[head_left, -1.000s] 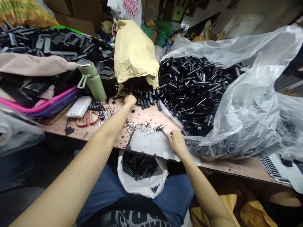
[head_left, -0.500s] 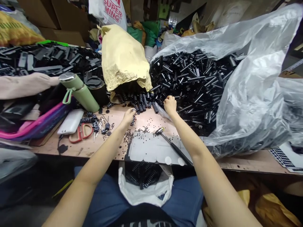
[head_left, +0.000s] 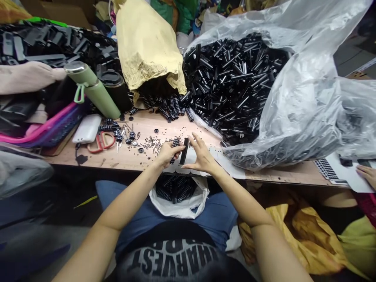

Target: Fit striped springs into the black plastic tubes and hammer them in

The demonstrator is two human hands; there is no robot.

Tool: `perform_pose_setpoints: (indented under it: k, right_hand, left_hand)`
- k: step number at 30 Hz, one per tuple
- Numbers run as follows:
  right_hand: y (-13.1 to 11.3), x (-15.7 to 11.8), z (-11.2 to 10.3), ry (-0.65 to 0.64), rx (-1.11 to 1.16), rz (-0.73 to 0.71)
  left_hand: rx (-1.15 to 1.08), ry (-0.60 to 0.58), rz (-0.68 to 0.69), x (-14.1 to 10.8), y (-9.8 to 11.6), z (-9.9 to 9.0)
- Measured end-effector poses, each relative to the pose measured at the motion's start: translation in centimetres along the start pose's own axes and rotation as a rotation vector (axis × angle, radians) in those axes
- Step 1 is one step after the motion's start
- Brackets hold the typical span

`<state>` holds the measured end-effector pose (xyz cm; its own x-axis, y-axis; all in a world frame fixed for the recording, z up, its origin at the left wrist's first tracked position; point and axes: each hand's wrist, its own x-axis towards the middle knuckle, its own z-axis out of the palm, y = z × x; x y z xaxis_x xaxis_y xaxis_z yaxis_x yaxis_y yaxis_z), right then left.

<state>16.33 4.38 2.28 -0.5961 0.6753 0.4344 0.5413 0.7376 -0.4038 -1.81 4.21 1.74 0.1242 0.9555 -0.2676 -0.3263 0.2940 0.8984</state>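
My left hand (head_left: 168,153) is closed round a black cylinder dotted with white bumps (head_left: 175,145), held upright over the table's front part. Just right of it stands a smooth black tube (head_left: 185,151), which my left thumb tip appears to touch. My right hand (head_left: 202,156) is spread beside the tube, thumb and fingers apart, not closed on it. Below, between my legs, an open white sack (head_left: 202,203) holds several dotted cylinders (head_left: 176,188). More of these dotted cylinders (head_left: 173,107) spill from a yellowish paper bag (head_left: 149,43).
A big heap of black tubes (head_left: 229,86) lies in clear plastic (head_left: 305,102) at right. Tiny dark bits (head_left: 151,144) litter the wooden table (head_left: 138,158). At left are red-handled scissors (head_left: 102,141), a white box-like object (head_left: 86,129) and a green flask (head_left: 96,92). Another person's hand (head_left: 368,174) shows far right.
Both hands have come back towards the table's front edge. My right hand has left the tube heap and spread open; a black tube now stands between the hands. The view has tilted down.
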Motion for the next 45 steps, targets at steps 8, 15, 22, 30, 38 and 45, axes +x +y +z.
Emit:
perform_pose_setpoints:
  k: [8,15,22,30,38,45]
  right_hand:
    - [-2.9,-0.7,-0.7,-0.054,0.176,0.069]
    - [-4.9,-0.7,-1.3,-0.072,0.221,-0.029]
    - [-4.2,-0.5,-0.1,-0.102,0.257,0.033]
    - [-4.0,-0.8,1.4,-0.078,0.351,0.167]
    - [-0.3,-1.3,3.8,-0.004,0.076,0.269]
    - [5.4,-1.8,5.5,0.02,-0.102,0.291]
  left_hand:
    - [-0.058,-0.085,0.078,-2.7,-0.1,0.5]
    - [-0.176,0.064,0.067,-3.4,-0.3,1.6]
    - [-0.217,0.084,-0.036,-4.1,0.7,2.7]
    - [-0.134,0.14,-0.16,-3.3,0.3,2.8]
    - [0.42,0.122,0.173,-1.2,-2.3,2.7]
    - [1.426,-0.049,0.581,0.6,-4.9,2.0]
